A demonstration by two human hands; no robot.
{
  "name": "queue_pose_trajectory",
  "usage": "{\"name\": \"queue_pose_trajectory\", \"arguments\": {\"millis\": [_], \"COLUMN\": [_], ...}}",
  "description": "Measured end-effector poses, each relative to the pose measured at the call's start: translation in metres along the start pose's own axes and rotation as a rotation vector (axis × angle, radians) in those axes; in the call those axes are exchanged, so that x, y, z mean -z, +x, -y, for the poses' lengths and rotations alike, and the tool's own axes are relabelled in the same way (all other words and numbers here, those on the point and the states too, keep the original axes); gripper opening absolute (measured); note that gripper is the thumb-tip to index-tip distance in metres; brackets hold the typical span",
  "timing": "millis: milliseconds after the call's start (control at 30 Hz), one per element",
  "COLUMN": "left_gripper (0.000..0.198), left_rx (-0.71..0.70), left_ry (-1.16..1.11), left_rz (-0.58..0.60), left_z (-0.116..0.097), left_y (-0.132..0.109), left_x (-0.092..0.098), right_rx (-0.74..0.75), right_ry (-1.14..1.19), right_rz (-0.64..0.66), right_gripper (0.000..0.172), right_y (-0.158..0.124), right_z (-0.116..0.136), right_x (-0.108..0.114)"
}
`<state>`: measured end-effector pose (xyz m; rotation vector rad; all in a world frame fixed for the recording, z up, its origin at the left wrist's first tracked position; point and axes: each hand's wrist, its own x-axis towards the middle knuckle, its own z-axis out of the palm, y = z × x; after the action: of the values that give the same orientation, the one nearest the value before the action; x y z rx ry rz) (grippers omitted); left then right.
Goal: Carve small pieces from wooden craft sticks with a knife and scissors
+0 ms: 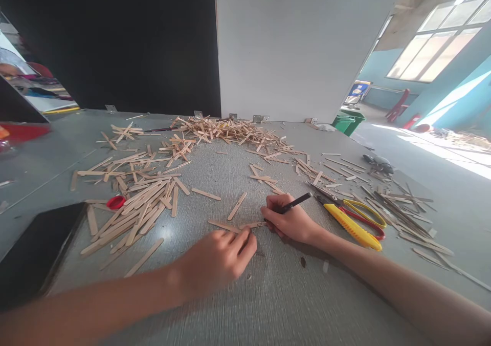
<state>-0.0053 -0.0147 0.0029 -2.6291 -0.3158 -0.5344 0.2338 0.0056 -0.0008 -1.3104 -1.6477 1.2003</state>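
Observation:
My right hand grips a black pen, its tip down at the right end of a wooden craft stick. Curled fingers of my left hand pinch that stick's left part against the table. Just behind those fingers a second craft stick lies flat, partly covered. Two more single sticks rest farther off, one slanted and one nearly level. Both sets of fingertips are partly hidden.
Loose craft sticks lie left, with a red ring and a black phone-like slab. A larger stick heap sits against the upright panels. Right are a yellow cutter, scissors and thin wood strips.

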Motion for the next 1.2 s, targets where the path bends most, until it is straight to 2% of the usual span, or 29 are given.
{"name": "queue_pose_trajectory", "arguments": {"millis": [467, 733, 833, 967, 1067, 1100, 1133, 1200], "left_gripper": [0.029, 0.026, 0.028, 0.029, 0.029, 0.029, 0.029, 0.029], "left_rx": [-0.083, 0.032, 0.078, 0.107, 0.099, 0.096, 0.095, 0.096], "left_ry": [-0.026, -0.046, -0.079, -0.133, -0.153, -0.158, -0.162, -0.171], "left_rz": [-0.127, -0.133, -0.110, -0.070, -0.065, -0.064, -0.064, -0.065], "left_z": [0.002, 0.002, 0.003, 0.003, 0.002, 0.002, 0.002, 0.002], "left_y": [0.001, 0.003, 0.005, 0.005, 0.003, 0.003, 0.002, 0.002], "left_x": [0.004, 0.001, -0.001, -0.003, -0.003, -0.004, -0.004, -0.004], "right_rx": [0.040, -0.023, -0.060, -0.019, 0.060, 0.072, 0.069, 0.016], "right_ry": [-0.019, 0.039, 0.021, -0.167, -0.423, -0.519, -0.619, -0.830], "right_rz": [-0.003, 0.043, 0.023, -0.130, -0.225, -0.236, -0.238, -0.237], "right_gripper": [0.031, 0.035, 0.037, 0.034, 0.019, 0.021, 0.030, 0.039], "right_y": [-0.001, -0.001, 0.001, 0.003, 0.004, 0.004, 0.005, 0.006], "right_z": [-0.002, 0.008, 0.014, 0.016, 0.016, 0.017, 0.018, 0.023], "right_x": [0.000, 0.002, 0.006, 0.015, 0.022, 0.025, 0.029, 0.041]}}
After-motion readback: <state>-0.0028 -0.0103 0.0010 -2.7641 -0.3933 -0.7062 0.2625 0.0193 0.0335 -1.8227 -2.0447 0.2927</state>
